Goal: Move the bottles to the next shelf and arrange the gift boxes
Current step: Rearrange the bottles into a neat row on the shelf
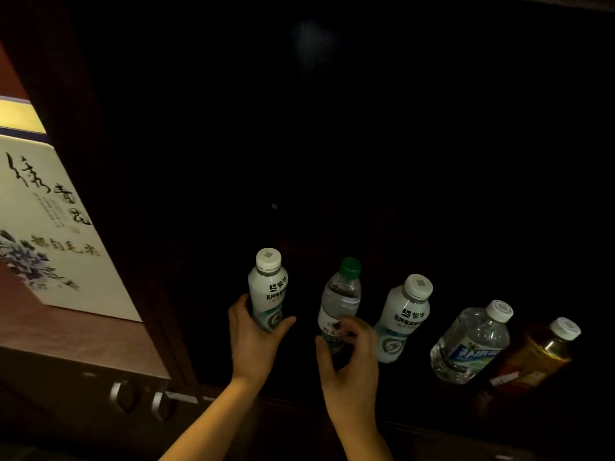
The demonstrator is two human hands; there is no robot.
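Several bottles stand in a row inside a dark shelf compartment. My left hand (254,341) wraps the lower part of a white milk-drink bottle (269,287) at the left end. My right hand (349,354) curls around the base of a clear green-capped water bottle (342,294), fingers touching its label. To the right stand a second white bottle (404,314), a clear white-capped water bottle (472,341) and an amber tea bottle (539,354). A white gift box (50,221) with calligraphy and blue flowers sits in the compartment to the left.
A dark wooden divider (109,194) separates the gift box's reddish shelf (83,337) from the bottle compartment. Two metal handles (143,399) sit on the cabinet front below. The back of the bottle compartment is too dark to make out.
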